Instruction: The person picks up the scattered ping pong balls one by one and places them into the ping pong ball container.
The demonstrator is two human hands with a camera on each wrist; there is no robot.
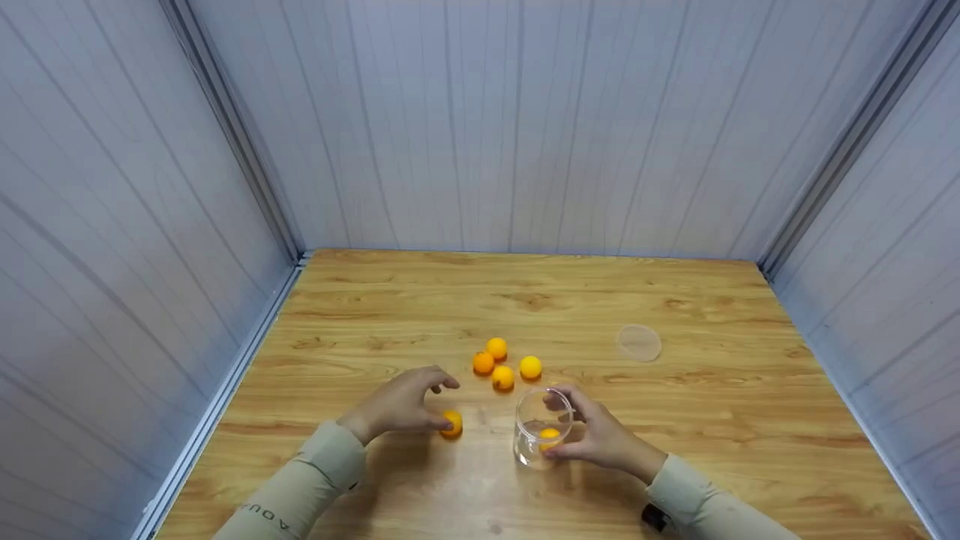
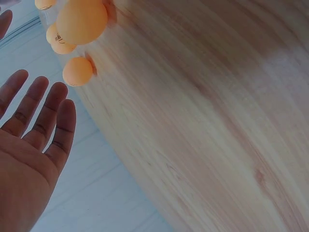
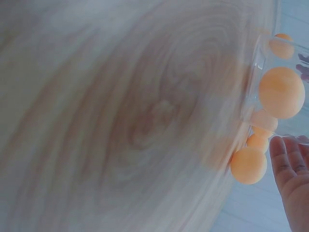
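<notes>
A booth of pale ribbed wall panels (image 1: 480, 127) is closed round a wooden bench (image 1: 705, 420). Near the bench's front edge, a clear jar (image 1: 541, 427) holding one orange ball (image 1: 550, 433) is gripped by the right hand (image 1: 600, 435). Another ball (image 1: 451, 423) is touched by the left hand (image 1: 401, 405), fingers spread. Four balls (image 1: 504, 362) are clustered mid-bench; a lid (image 1: 639, 343) is seen toward the right edge.

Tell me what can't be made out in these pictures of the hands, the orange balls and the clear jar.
- Left hand: in the head view its own fingers hide how it meets the near ball; the left wrist view cuts off the thumb.
- Right hand: fingertips lie behind the clear jar; the right wrist view shows only the fingers at its edge.
- Jar: blurred in the right wrist view.
- Round lid: too faint for detail.
</notes>
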